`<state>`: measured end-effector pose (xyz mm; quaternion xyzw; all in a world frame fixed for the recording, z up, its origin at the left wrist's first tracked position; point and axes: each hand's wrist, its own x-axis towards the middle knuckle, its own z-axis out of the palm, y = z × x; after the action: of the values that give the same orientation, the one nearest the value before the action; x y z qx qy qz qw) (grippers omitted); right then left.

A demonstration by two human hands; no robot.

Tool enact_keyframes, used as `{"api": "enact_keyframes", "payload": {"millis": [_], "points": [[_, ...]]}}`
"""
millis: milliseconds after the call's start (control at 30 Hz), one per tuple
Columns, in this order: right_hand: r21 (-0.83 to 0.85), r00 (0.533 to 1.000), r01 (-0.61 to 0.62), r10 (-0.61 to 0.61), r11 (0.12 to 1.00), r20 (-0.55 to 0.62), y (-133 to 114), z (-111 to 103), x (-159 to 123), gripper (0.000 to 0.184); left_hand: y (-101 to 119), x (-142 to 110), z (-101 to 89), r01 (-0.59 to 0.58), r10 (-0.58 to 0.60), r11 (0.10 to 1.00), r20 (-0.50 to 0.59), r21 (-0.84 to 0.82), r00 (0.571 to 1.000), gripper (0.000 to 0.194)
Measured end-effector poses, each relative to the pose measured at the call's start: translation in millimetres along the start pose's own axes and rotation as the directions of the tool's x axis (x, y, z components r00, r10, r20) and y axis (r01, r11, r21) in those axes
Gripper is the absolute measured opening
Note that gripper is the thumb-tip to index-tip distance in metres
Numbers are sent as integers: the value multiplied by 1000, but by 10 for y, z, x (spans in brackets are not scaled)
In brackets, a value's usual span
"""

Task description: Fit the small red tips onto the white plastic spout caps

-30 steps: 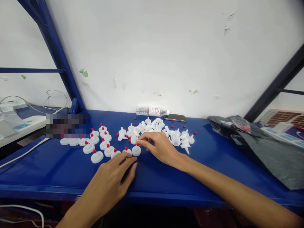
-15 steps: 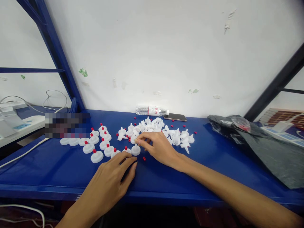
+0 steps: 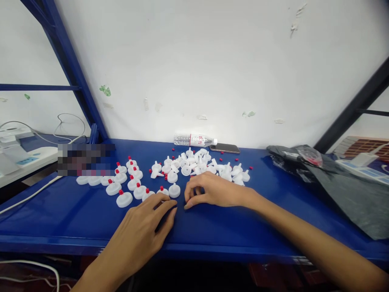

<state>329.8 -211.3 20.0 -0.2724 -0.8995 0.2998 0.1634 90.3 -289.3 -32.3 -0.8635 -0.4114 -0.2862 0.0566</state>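
My right hand [image 3: 214,190] has thumb and fingertips pinched at the table, over the spot where a small red tip cap lay; the cap itself is hidden by the fingers. Just left of them, a white spout lid [image 3: 174,191] stands upright with a bare nozzle. My left hand [image 3: 138,225] rests palm down, fingers loosely bent and thumb apart, nothing visible in it. Beside its fingers is a red-tipped spout lid [image 3: 163,192], partly covered. More red-tipped lids [image 3: 124,200] stand in rows to the left. A heap of bare white spout lids [image 3: 186,170] lies behind my right hand.
A water bottle [image 3: 194,140] lies by the wall, with a phone [image 3: 225,149] next to it. Loose red tip caps [image 3: 236,159] are scattered behind the heap. A black plastic bag [image 3: 331,190] covers the right side. White cables and a power strip [image 3: 36,159] are at left.
My right hand has moved from the bare lid toward me and slightly right, down onto the loose red tip cap, which is now out of sight. My left hand has stayed nearly still.
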Motion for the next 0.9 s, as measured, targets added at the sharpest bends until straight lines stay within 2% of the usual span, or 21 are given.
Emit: {"api": "enact_keyframes", "payload": {"millis": [100,233,433,567,667,800,900], "points": [[89,992,-10,21,996,-125,3,-1,16,22,1,3,1,-6,6,1000,2,-8,1000,25],[270,952,-28,107,962,-285,-8,32,51,22,9,13,0,5,-5,1000,16,-25,1000,25],[236,903,-41,137,971,-407,-22,165,144,26,9,1,1,9,-9,1000,14,-20,1000,26],[232,848,-12,133,973,-513,-51,214,225,20,9,3,5,-4,4,1000,-3,-9,1000,26],[189,837,13,93,982,-539,-75,255,277,15,10,14,2,-9,9,1000,-6,-2,1000,27],[121,862,19,45,993,-505,-53,331,297,13,12,20,-5,-3,3,1000,4,-10,1000,27],[126,882,-3,61,992,-467,-21,381,292,13,10,18,-5,-4,4,1000,16,-23,1000,26]]}}
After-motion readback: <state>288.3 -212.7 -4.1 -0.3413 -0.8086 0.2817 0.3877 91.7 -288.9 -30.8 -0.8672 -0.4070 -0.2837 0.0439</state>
